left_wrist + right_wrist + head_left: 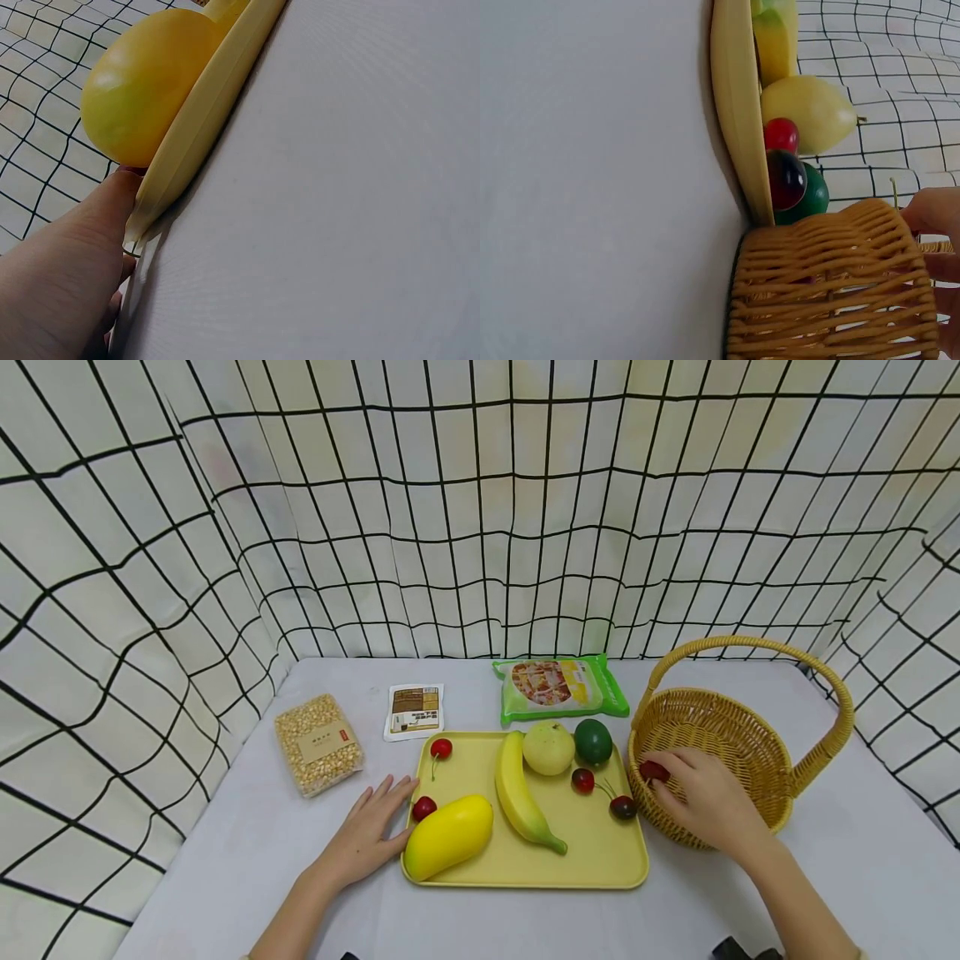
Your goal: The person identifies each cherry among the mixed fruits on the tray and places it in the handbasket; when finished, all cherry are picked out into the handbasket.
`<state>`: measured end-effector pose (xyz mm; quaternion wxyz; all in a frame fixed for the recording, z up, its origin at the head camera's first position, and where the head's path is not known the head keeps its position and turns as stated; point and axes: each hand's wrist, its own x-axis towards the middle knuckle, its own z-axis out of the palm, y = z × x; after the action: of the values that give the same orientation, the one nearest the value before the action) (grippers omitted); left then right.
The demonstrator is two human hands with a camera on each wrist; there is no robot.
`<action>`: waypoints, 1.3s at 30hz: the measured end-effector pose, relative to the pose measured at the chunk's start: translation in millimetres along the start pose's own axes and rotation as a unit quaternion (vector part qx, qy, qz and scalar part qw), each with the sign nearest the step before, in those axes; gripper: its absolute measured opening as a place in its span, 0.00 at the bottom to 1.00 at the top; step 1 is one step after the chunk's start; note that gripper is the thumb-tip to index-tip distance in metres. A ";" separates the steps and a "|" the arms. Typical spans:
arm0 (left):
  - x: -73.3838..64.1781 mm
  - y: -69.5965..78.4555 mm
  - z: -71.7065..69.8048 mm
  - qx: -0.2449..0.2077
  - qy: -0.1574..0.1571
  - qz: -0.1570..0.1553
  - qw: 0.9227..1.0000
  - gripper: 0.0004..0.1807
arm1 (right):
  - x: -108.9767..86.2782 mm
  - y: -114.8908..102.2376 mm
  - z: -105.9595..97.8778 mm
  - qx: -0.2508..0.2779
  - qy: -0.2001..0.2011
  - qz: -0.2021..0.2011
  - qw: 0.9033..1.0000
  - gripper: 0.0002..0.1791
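Observation:
My right hand [708, 797] pinches a dark red cherry [654, 771] at the left rim of the wicker basket [776, 822]. In the right wrist view, the basket's woven side [825, 300] hides most of the fingers, and a thin stem [894, 193] pokes up beside them. My left hand [367, 835] rests with spread fingers against the left edge of the yellow tray [540, 872]. Close to its thumb lie a yellow mango [450, 837] and a cherry [424, 808]. Farther right on the tray are a banana [521, 793] and two dark cherries [582, 780].
The tray also bears a red cherry [441, 748], a pale round fruit [548, 748] and a dark green fruit [593, 742]. Behind it lie a green packet [558, 687] and a small white-brown sachet [415, 712]. A bag of kernels [318, 745] sits left. The basket's handle [832, 693] arches high.

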<state>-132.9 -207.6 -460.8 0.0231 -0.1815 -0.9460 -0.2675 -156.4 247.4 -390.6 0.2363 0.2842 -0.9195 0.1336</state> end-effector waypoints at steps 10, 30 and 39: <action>0.1 0.3 -0.1 -0.003 -0.010 -0.009 1.000 0.34 | -6.1 12.5 1.4 0.014 -0.061 0.066 0.996 0.18; 0.0 0.1 0.3 0.000 0.001 0.005 1.000 0.34 | -8.5 21.5 6.1 0.024 -0.126 0.089 0.988 0.17; 0.4 0.6 -0.4 -0.004 -0.009 -0.006 1.000 0.35 | -7.9 23.1 7.9 0.032 -0.135 0.097 0.986 0.18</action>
<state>-133.0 -207.2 -460.1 0.0120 -0.1785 -0.9463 -0.2695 -167.0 266.6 -403.9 0.0872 0.2166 -0.9614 0.1457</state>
